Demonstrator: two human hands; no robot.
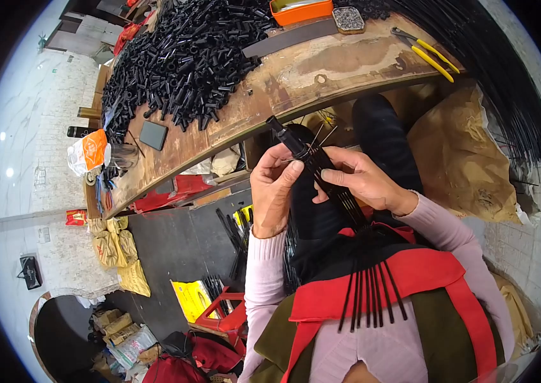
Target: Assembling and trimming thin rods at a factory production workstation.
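**Ann:** Head view, looking straight down, and nearest us a fan of thin black rods [373,290] lies spread over the red apron [411,271] on the lap.

**Bo:** Follow them up, Ann: they gather into a bundle running to a black tube [288,137], tilted up and to the left, above the knees.

**Ann:** Left hand [274,188] is curled round that bundle just below the tube, fingers closed on it. Right hand [360,182] pinches the rods from the other side, thumb and forefinger tight. The hands sit close together, nearly touching.

**Bo:** A few loose rod ends stick out beside the tube.

**Ann:** Beyond the hands, the worn wooden bench [296,80]. A big heap of short black tubes [187,54] covers its left part.

**Bo:** Yellow-handled pliers [427,54] lie at the right, an orange tray [300,11] at the far edge, and a mass of long black rods [500,70] drapes off the right end.
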